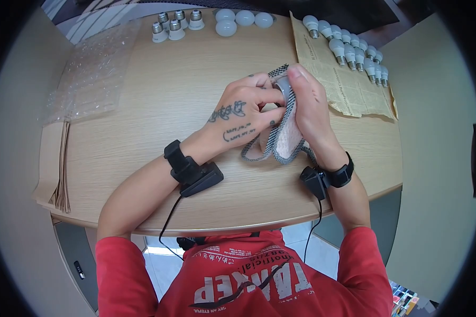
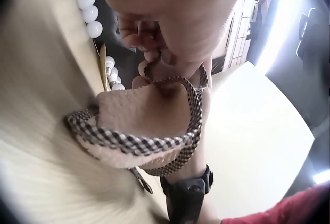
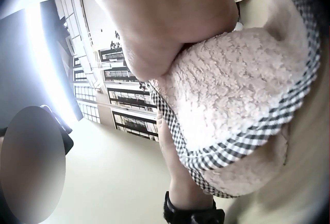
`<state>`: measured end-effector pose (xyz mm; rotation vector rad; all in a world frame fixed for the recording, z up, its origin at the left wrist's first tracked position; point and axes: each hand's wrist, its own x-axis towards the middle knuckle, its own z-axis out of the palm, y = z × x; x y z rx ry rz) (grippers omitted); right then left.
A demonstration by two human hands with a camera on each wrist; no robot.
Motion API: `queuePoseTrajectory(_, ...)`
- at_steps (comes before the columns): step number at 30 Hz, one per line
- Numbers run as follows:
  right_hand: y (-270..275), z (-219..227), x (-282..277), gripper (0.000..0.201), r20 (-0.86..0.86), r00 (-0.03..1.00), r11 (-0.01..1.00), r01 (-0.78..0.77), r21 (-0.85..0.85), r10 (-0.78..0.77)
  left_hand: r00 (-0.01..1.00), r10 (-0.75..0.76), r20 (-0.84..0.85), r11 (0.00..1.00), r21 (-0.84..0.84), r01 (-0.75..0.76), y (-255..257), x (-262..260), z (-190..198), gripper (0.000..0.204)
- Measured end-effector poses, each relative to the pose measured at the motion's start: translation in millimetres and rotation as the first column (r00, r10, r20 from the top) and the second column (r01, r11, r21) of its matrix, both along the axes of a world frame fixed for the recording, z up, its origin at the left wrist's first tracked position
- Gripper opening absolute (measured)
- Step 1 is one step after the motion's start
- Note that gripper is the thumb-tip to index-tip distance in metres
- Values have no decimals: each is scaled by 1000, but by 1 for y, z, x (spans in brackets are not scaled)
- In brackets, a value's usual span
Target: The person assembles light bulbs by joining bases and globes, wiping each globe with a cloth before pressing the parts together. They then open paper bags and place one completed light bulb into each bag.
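A fluffy pale pink cloth (image 1: 288, 138) with black-and-white checked edging hangs bunched between both hands, over the table. My left hand (image 1: 240, 108), tattooed on the back, grips the cloth from the left with curled fingers. The right hand (image 1: 313, 103) holds it from the other side, thumb uppermost. A smooth greyish rounded piece (image 1: 284, 90) shows among the folds near the fingertips; its kind cannot be made out. In the left wrist view, the cloth (image 2: 144, 113) hangs below the hand in a loose loop. The right wrist view shows the cloth (image 3: 232, 90) spread below the palm.
Several white bulb bases with screw caps (image 1: 175, 29) and several round white bulb domes (image 1: 244, 18) stand at the back. Whole bulbs (image 1: 349, 53) lie on brown printed paper (image 1: 330, 84) at the right. Bubble wrap (image 1: 98, 68) and folded brown paper (image 1: 53, 164) lie left.
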<state>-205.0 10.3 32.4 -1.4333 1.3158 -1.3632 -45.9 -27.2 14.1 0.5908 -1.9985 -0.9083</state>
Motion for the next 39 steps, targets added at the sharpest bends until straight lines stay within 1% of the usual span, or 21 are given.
queuePoseTrajectory(1,0,-1,-2,35,-2,999,999,37,18,-37,1000,-2,-2,1000,-8,2,0,1,1,16)
queuePoseTrajectory(2,-1,-1,-5,35,-5,997,997,74,36,-74,1000,-15,9,1000,17,14,-1,3,4,16)
queuePoseTrajectory(5,-2,5,-9,40,110,986,980,104,168,-124,998,-45,36,996,80,42,-2,6,9,19)
queuePoseTrajectory(8,-4,4,-13,43,40,991,987,122,104,-127,997,-53,46,991,121,48,-2,6,8,20)
queuePoseTrajectory(10,-6,3,-18,40,1,995,990,103,100,-104,997,-67,42,984,169,59,-2,5,12,18)
queuePoseTrajectory(11,-7,2,-21,38,-18,996,991,92,97,-90,998,-61,16,981,185,57,-3,5,11,19)
queuePoseTrajectory(14,-6,-4,-31,32,-154,988,997,15,80,-3,999,-25,-38,971,237,33,-9,7,9,20)
queuePoseTrajectory(15,-4,-1,-36,30,-237,967,986,-56,160,93,999,-8,-39,966,259,18,-11,8,10,21)
queuePoseTrajectory(17,0,8,-45,27,-372,881,928,-166,332,291,998,9,-65,951,308,11,-14,10,9,22)
queuePoseTrajectory(19,3,18,-49,27,-522,775,896,-122,427,355,993,11,-114,933,358,31,-17,9,6,23)
queuePoseTrajectory(20,4,22,-50,28,-586,710,878,-93,470,390,995,19,-102,928,371,20,-18,9,6,23)
queuePoseTrajectory(23,8,27,-57,32,-620,643,867,-146,477,450,997,38,-71,911,412,-5,-19,9,6,25)
queuePoseTrajectory(26,10,43,-57,39,-622,544,793,-143,593,563,998,43,-51,890,456,-16,-20,10,7,27)
queuePoseTrajectory(29,13,31,-66,45,-600,688,878,-115,464,407,998,39,-44,855,518,-11,-21,10,6,30)
queuePoseTrajectory(32,6,28,-69,41,-695,696,954,45,298,184,998,20,-58,818,575,17,-23,10,3,30)
queuePoseTrajectory(33,6,29,-65,39,-651,751,975,44,220,113,998,6,-56,809,587,28,-22,10,3,31)
queuePoseTrajectory(35,7,32,-51,42,-530,848,996,60,60,-19,998,-26,-62,791,608,59,-21,11,5,31)
queuePoseTrajectory(38,9,26,-32,54,-366,926,991,-121,-59,91,993,-92,-75,758,642,119,-19,10,9,31)
queuePoseTrajectory(39,8,24,-30,54,-401,910,986,-148,-70,108,990,-118,-72,742,657,136,-17,9,11,31)
